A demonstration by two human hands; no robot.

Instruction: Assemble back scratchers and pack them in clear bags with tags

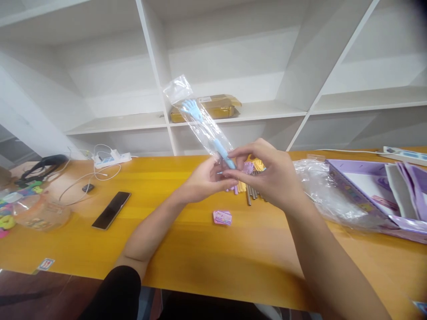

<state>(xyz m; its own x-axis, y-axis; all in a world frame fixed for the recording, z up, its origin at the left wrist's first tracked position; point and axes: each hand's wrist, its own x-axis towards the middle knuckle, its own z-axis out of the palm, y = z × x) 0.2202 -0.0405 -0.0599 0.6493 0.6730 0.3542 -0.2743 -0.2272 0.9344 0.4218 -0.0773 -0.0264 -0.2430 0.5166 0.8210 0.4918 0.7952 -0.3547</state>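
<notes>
A light blue back scratcher [219, 149] with a small hand-shaped head lies inside a clear plastic bag [179, 90], tilted up and to the left above the table. My left hand [206, 178] grips the lower end of the bagged handle from the left. From the right, my right hand [268, 171] pinches the same end between thumb and fingers. Behind my hands lie several purple and yellow hand-shaped pieces [258, 165] and metal tubes [248, 195], partly hidden. A small stack of pink and purple cards [222, 217] sits on the table below.
A black phone [111, 210], a power strip [113, 160] with white cables and an orange clear tub [42, 211] are at left. Clear plastic bags [333, 200] and a purple box [353, 178] stand at right. A taped brown parcel [213, 109] rests on the white shelf [273, 111] behind.
</notes>
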